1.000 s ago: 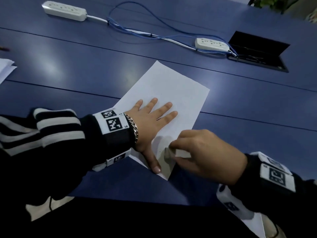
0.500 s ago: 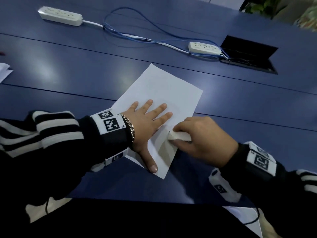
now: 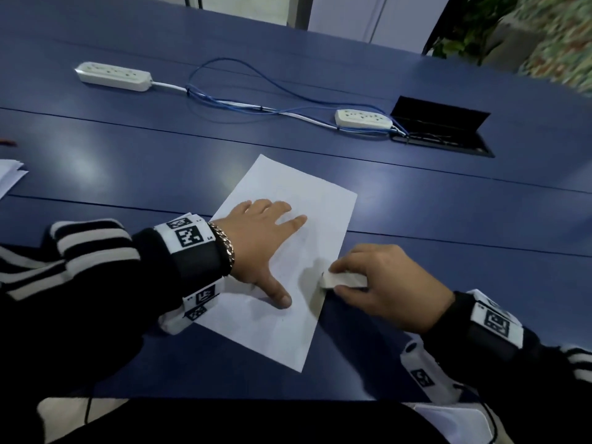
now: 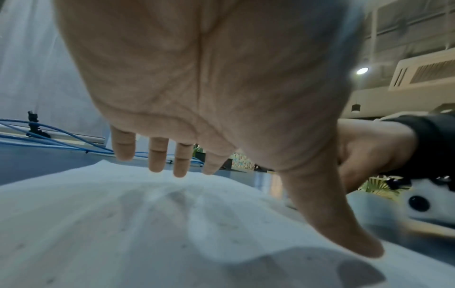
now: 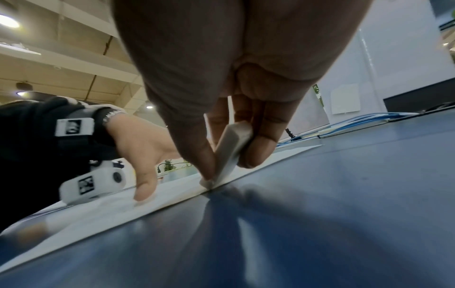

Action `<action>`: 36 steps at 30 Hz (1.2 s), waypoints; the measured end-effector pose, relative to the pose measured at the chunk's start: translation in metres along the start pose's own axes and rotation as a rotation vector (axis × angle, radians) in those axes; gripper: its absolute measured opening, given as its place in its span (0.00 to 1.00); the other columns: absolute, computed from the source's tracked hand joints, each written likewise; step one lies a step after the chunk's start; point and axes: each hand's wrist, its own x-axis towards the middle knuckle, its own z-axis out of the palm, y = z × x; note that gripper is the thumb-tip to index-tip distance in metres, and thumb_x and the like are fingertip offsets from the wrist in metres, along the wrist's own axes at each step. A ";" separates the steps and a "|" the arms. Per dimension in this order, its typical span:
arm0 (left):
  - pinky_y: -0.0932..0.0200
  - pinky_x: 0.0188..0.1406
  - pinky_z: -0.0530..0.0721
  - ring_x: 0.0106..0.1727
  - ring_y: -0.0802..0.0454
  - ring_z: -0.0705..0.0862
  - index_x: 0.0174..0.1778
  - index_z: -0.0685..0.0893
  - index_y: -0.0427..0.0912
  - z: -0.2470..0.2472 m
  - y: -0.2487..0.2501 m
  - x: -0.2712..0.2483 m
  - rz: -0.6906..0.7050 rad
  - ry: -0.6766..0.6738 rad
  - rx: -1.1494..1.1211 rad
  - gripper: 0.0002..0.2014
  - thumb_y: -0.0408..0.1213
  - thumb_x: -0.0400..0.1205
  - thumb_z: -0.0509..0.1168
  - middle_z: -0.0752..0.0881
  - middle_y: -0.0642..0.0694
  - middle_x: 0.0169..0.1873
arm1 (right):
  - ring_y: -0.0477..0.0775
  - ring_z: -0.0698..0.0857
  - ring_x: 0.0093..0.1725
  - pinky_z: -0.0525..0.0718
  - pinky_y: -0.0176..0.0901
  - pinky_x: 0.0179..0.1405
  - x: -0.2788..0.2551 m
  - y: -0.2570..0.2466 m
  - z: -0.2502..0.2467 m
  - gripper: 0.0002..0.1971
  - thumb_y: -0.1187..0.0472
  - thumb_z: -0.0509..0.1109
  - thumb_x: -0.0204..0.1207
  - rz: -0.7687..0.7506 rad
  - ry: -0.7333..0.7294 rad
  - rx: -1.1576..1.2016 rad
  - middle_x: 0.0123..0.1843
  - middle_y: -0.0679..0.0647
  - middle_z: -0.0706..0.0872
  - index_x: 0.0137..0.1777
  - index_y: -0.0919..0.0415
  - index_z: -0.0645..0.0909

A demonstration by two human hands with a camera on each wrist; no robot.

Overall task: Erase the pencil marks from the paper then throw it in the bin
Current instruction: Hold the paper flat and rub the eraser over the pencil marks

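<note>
A white sheet of paper (image 3: 307,193) lies slanted on the blue table (image 3: 448,219). My left hand (image 3: 266,238) presses flat on it with fingers spread and thumb (image 4: 344,230) stretched toward me. My right hand (image 3: 384,283) pinches a white eraser (image 3: 342,279) between thumb and fingers, its tip touching the paper's right edge (image 5: 209,183). Only faint grey traces show on the paper (image 4: 147,224) in the left wrist view. No bin is in view.
Two white power strips (image 3: 113,75) (image 3: 363,118) joined by blue cables (image 3: 256,105) lie at the back. An open black cable hatch (image 3: 442,129) sits back right. More white paper (image 3: 9,174) pokes in at the left edge.
The right hand with the eraser has shifted from mid-sheet out to the paper's right edge. The left hand has slid a little up the sheet. The head view has tilted upward.
</note>
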 end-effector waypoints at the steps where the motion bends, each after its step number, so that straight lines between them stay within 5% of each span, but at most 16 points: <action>1: 0.33 0.91 0.43 0.93 0.39 0.37 0.93 0.33 0.58 0.002 0.000 0.002 0.005 -0.042 -0.014 0.75 0.83 0.61 0.73 0.33 0.50 0.93 | 0.43 0.85 0.51 0.85 0.44 0.55 0.000 -0.002 -0.002 0.15 0.44 0.71 0.76 -0.010 -0.015 -0.009 0.52 0.39 0.86 0.60 0.46 0.87; 3: 0.28 0.90 0.39 0.92 0.38 0.30 0.91 0.28 0.60 0.006 0.001 0.007 0.013 -0.107 -0.023 0.76 0.84 0.61 0.72 0.24 0.54 0.90 | 0.43 0.85 0.50 0.85 0.44 0.53 0.003 -0.005 -0.006 0.14 0.45 0.72 0.76 -0.050 -0.035 -0.026 0.51 0.39 0.86 0.59 0.47 0.87; 8: 0.25 0.89 0.38 0.91 0.36 0.28 0.88 0.24 0.63 0.008 0.004 0.010 -0.006 -0.135 -0.012 0.78 0.85 0.57 0.73 0.22 0.55 0.88 | 0.45 0.86 0.48 0.83 0.36 0.51 0.023 -0.010 -0.014 0.13 0.48 0.74 0.74 -0.176 -0.033 -0.016 0.50 0.45 0.89 0.57 0.50 0.89; 17: 0.21 0.87 0.39 0.90 0.35 0.26 0.87 0.21 0.63 0.006 0.009 0.018 -0.069 -0.159 -0.027 0.86 0.83 0.49 0.78 0.21 0.58 0.87 | 0.54 0.86 0.56 0.81 0.47 0.60 0.067 0.018 -0.031 0.17 0.44 0.73 0.75 0.026 0.005 -0.134 0.53 0.48 0.91 0.60 0.51 0.88; 23: 0.19 0.86 0.41 0.90 0.32 0.26 0.87 0.20 0.60 0.005 0.011 0.024 -0.096 -0.181 0.002 0.87 0.81 0.50 0.81 0.19 0.55 0.87 | 0.53 0.85 0.39 0.87 0.47 0.41 0.022 -0.030 -0.007 0.13 0.48 0.61 0.77 -0.273 -0.242 -0.104 0.44 0.48 0.85 0.49 0.50 0.85; 27: 0.17 0.85 0.39 0.89 0.32 0.24 0.85 0.18 0.62 0.007 0.008 0.023 -0.071 -0.186 -0.033 0.89 0.83 0.45 0.78 0.18 0.57 0.86 | 0.59 0.86 0.47 0.85 0.52 0.49 0.066 0.005 -0.024 0.25 0.36 0.58 0.74 -0.079 -0.041 -0.203 0.46 0.52 0.87 0.55 0.51 0.87; 29: 0.17 0.85 0.38 0.89 0.32 0.23 0.84 0.17 0.62 0.006 0.008 0.023 -0.074 -0.197 -0.030 0.89 0.84 0.45 0.78 0.17 0.57 0.85 | 0.60 0.86 0.49 0.84 0.52 0.50 0.070 0.009 -0.021 0.23 0.39 0.60 0.73 -0.063 0.003 -0.214 0.46 0.53 0.87 0.56 0.52 0.87; 34: 0.18 0.86 0.39 0.89 0.32 0.24 0.85 0.18 0.61 0.006 0.009 0.023 -0.082 -0.189 -0.005 0.89 0.84 0.45 0.78 0.17 0.56 0.85 | 0.54 0.84 0.42 0.84 0.47 0.44 0.035 -0.029 -0.017 0.08 0.51 0.67 0.74 -0.244 -0.325 -0.147 0.44 0.48 0.85 0.49 0.50 0.85; 36: 0.17 0.85 0.39 0.89 0.32 0.24 0.85 0.18 0.62 0.006 0.008 0.023 -0.076 -0.187 -0.027 0.89 0.85 0.44 0.77 0.18 0.58 0.86 | 0.57 0.86 0.45 0.84 0.50 0.49 0.059 -0.012 -0.028 0.14 0.45 0.68 0.74 -0.146 -0.221 -0.194 0.45 0.51 0.88 0.52 0.51 0.87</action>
